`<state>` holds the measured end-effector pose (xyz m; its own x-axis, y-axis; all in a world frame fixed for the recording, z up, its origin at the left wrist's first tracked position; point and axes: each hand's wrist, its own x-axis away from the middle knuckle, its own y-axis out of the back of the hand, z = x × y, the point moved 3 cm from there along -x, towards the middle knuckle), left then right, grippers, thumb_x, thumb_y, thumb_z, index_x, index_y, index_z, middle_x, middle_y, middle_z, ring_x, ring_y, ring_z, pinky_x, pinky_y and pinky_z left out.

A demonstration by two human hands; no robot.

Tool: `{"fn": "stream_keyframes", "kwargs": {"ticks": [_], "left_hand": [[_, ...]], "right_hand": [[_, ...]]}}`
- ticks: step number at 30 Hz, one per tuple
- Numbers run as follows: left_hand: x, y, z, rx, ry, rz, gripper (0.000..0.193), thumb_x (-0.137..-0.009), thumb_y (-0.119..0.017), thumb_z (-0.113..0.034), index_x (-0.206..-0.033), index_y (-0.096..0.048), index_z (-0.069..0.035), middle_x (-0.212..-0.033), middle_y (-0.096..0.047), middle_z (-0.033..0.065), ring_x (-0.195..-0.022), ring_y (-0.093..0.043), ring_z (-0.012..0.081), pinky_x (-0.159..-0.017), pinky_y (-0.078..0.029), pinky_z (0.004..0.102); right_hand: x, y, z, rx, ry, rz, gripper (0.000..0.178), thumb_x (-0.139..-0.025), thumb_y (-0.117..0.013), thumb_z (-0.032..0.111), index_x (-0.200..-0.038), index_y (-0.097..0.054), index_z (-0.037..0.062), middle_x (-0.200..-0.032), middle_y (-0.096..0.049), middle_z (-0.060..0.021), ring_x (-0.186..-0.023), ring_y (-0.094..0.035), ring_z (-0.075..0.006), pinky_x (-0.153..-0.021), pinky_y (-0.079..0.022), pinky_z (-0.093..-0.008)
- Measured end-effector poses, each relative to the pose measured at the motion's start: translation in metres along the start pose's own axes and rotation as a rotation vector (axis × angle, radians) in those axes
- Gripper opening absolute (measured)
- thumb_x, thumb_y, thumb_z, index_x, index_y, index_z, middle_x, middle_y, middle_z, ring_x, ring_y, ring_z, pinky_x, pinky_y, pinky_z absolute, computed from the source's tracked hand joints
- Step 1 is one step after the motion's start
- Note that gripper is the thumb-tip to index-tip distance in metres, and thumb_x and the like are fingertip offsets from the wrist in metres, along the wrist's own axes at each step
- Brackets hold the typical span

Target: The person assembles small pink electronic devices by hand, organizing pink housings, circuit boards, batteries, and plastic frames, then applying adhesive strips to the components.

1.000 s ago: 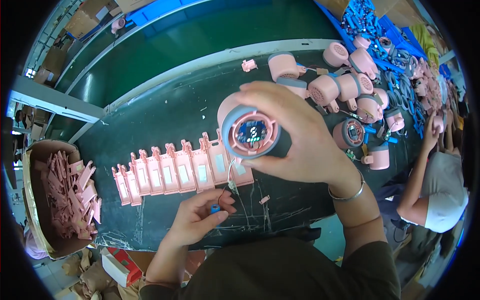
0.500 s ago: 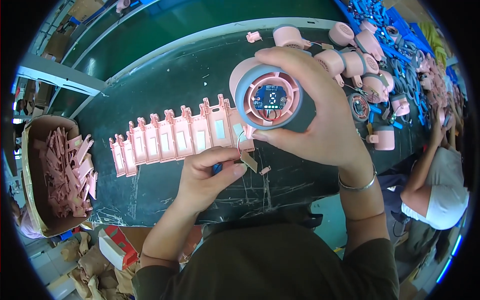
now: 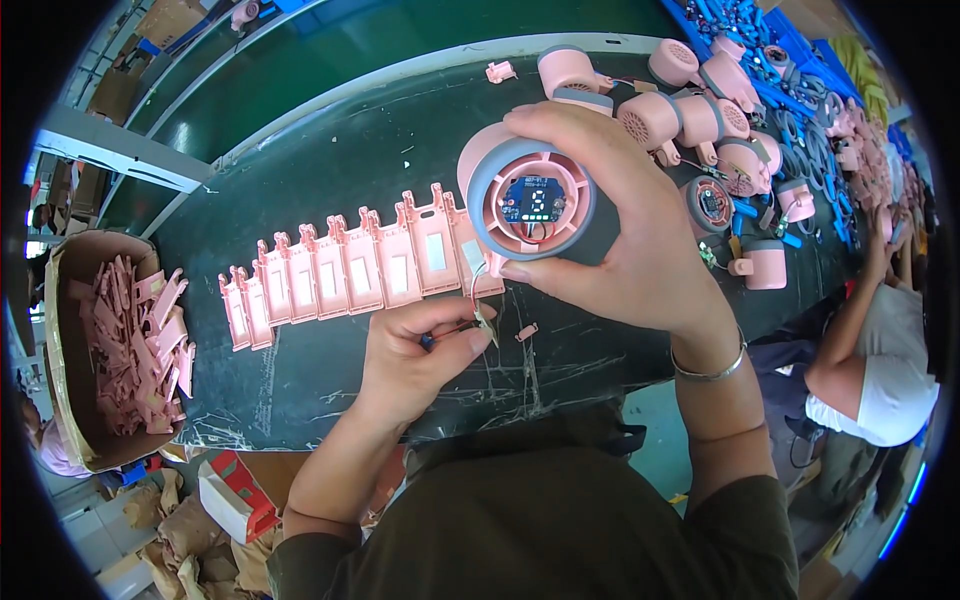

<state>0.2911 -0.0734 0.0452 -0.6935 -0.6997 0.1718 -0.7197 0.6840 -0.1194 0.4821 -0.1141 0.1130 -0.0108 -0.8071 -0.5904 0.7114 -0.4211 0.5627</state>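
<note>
My right hand (image 3: 655, 245) is closed around a round pink fan head (image 3: 480, 160) with a grey rim, its open face turned up toward me. Inside sits a blue circuit board (image 3: 532, 200) with a lit digit and a row of small lights. Thin wires run down from the fan head to a small circuit board (image 3: 488, 326), which my left hand (image 3: 405, 365) pinches between thumb and fingertips. Something blue shows partly behind the left fingers; I cannot make it out. Beneath and left of the fan head lies a row of pink shell panels (image 3: 332, 272), several bearing white pads.
A cardboard box (image 3: 62, 350) of pink parts stands at the left. More fan heads (image 3: 650, 120) crowd the far right of the dark table (image 3: 330, 385), with blue and grey parts beyond. A small pink piece (image 3: 527, 331) lies near my left hand. Another person (image 3: 865, 380) works at the right.
The small board in my left hand has turned from showing its flat face to nearly edge-on. My right hand and the fan head have shifted slightly left.
</note>
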Motion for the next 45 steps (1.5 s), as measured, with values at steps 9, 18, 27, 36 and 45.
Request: {"fn": "stream_keyframes", "kwargs": {"ticks": [9, 18, 27, 36, 45], "left_hand": [[0.013, 0.006, 0.009, 0.22, 0.089, 0.103, 0.025, -0.084, -0.059, -0.005, -0.108, -0.054, 0.001, -0.09, -0.057, 0.0059, -0.073, -0.056, 0.0111, -0.06, -0.048, 0.0227], [0.044, 0.031, 0.009, 0.026, 0.061, 0.282, 0.032, -0.086, -0.051, 0.005, -0.118, -0.052, 0.002, -0.107, -0.052, 0.0098, -0.094, -0.057, 0.016, -0.079, -0.048, 0.0271], [-0.025, 0.039, -0.009, -0.532, -0.005, -0.127, 0.02, -0.077, -0.068, -0.007, -0.096, -0.064, 0.0, -0.073, -0.062, 0.0043, -0.065, -0.058, 0.0072, -0.06, -0.047, 0.0211], [-0.082, 0.005, 0.006, -0.935, -0.032, -0.031, 0.023, -0.073, -0.07, -0.018, -0.082, -0.062, 0.002, -0.071, -0.063, 0.018, -0.066, -0.064, 0.0285, -0.063, -0.051, 0.0361], [-0.092, 0.013, -0.038, -0.949, -0.333, -0.091, 0.012, -0.073, -0.067, -0.006, -0.083, -0.062, -0.001, -0.074, -0.061, 0.0143, -0.06, -0.06, 0.0287, -0.055, -0.048, 0.0366]], "right_hand": [[0.005, 0.002, 0.003, -0.011, 0.006, 0.016, 0.066, -0.059, -0.077, 0.01, -0.119, -0.051, 0.0013, -0.117, -0.055, -0.0115, -0.111, -0.052, -0.0256, -0.094, -0.04, -0.0344], [0.004, 0.003, -0.003, -0.028, 0.01, -0.072, 0.062, -0.058, -0.079, 0.015, -0.114, -0.053, 0.0075, -0.11, -0.057, -0.011, -0.103, -0.056, -0.0282, -0.087, -0.046, -0.035], [-0.019, 0.01, -0.023, 0.071, -0.011, -0.072, 0.064, -0.063, -0.079, 0.014, -0.12, -0.051, 0.0057, -0.113, -0.057, -0.0072, -0.102, -0.057, -0.0161, -0.088, -0.045, -0.0288], [-0.029, 0.003, -0.062, 0.178, -0.072, 0.011, 0.06, -0.06, -0.076, 0.024, -0.114, -0.053, 0.0096, -0.109, -0.059, -0.0107, -0.099, -0.057, -0.0297, -0.085, -0.046, -0.0358], [-0.105, 0.022, -0.067, 0.004, -0.215, 0.268, 0.057, -0.066, -0.077, 0.02, -0.113, -0.05, 0.0017, -0.107, -0.057, -0.0163, -0.1, -0.056, -0.0265, -0.085, -0.045, -0.0325]]}}
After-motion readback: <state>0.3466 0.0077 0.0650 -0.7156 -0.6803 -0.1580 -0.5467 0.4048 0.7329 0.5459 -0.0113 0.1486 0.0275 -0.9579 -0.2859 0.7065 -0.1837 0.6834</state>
